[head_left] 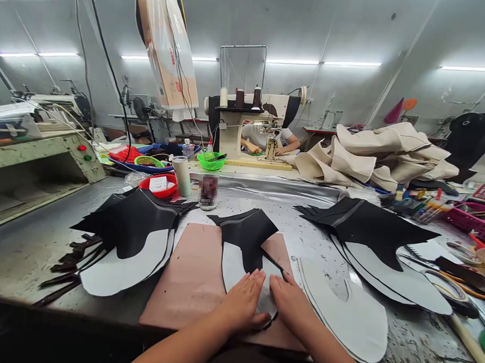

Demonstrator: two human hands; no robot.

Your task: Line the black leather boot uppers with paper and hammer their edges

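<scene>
In front of me a black shoe upper piece [251, 229] with a white lining piece [232, 259] over its lower part lies on a pinkish-brown board [189, 276]. My left hand [244, 301] rests on the white part, fingers stretched out and lying flat. Beside it my right hand [292, 302] lies along the right edge of the same piece, its fingers extended and pressed down. Neither hand grips anything. The hands hide much of the piece's lower end. Just right of the board sits a stack of loose white lining pieces [345, 311].
Stacks of black-and-white upper pieces lie left [129, 251] and right [377, 248]. Behind stand a glass jar [208, 193], a white cup [181, 175], a red bowl [173, 187], and a sewing machine [231, 129]. Tools, including scissors [444, 287], clutter the right side. A co-worker [285, 137] sits beyond.
</scene>
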